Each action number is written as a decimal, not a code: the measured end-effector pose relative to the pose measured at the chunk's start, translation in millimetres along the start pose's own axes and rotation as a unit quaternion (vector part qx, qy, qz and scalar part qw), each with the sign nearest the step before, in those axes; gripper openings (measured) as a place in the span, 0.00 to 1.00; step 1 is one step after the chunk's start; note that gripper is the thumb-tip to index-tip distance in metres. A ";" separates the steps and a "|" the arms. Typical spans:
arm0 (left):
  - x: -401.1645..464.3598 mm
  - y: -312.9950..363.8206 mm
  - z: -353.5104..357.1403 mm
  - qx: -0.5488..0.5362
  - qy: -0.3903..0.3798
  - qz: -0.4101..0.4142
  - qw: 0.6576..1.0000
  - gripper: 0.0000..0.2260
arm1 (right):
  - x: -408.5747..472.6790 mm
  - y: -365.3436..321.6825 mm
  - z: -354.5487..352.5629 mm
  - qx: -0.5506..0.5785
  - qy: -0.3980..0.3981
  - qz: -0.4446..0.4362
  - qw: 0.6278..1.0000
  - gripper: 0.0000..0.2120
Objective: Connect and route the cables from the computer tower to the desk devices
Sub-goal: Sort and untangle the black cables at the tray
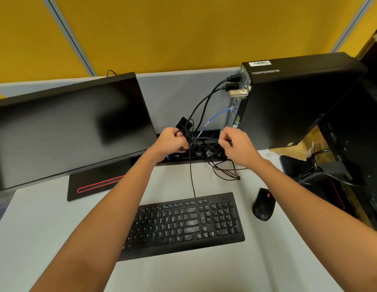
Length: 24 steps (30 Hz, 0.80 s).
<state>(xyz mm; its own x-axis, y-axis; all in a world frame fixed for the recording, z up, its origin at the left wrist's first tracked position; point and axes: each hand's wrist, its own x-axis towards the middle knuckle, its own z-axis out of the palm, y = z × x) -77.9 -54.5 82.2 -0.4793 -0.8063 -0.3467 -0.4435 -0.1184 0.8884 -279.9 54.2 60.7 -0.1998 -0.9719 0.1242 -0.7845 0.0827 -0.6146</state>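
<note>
Desk (204, 270) of smooth pale laminate carries one glossy flat monitor (67, 127) left of the hands and one boxy matte tower (299, 102) to their right. One ridged keyboard (183, 224) and one rounded mouse (263, 204) lie nearer the person. Between them, left hand (170, 142) and right hand (236, 144) each pinch thin black cables (204, 142).

office cubicle | yellow partition (183, 28) | monitor (67, 127) | keyboard (183, 224)

Both hands, left (173, 142) and right (236, 144), gripped tangled thin black cables (201, 142) beside the upright black computer tower (293, 102) at the table's (204, 275) far edge.
</note>
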 end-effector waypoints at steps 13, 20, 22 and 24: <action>-1.0 49.5 -14.0 -0.006 0.141 0.152 0.978 0.07 | 32.1 -50.3 -36.8 0.112 0.193 -0.001 0.975 0.07; -5.9 15.0 15.7 0.107 -0.007 0.168 0.980 0.05 | 23.3 -44.2 -21.7 0.000 -0.093 0.029 0.995 0.14; -8.5 17.3 15.8 0.048 -0.012 0.154 0.987 0.05 | 19.0 -41.4 -14.8 0.146 -0.107 0.043 0.982 0.09; -10.0 22.5 15.4 -0.035 0.011 0.110 0.993 0.09 | 18.6 -40.2 -8.1 0.187 -0.105 0.051 0.975 0.04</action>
<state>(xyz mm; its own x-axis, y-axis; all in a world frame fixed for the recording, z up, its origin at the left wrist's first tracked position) -94.8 -40.2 101.0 -0.5412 -0.8300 -0.1348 -0.2747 0.0230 0.9613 -256.8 34.6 94.0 -0.1112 -0.9897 -0.0906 -0.4903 0.1339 -0.8612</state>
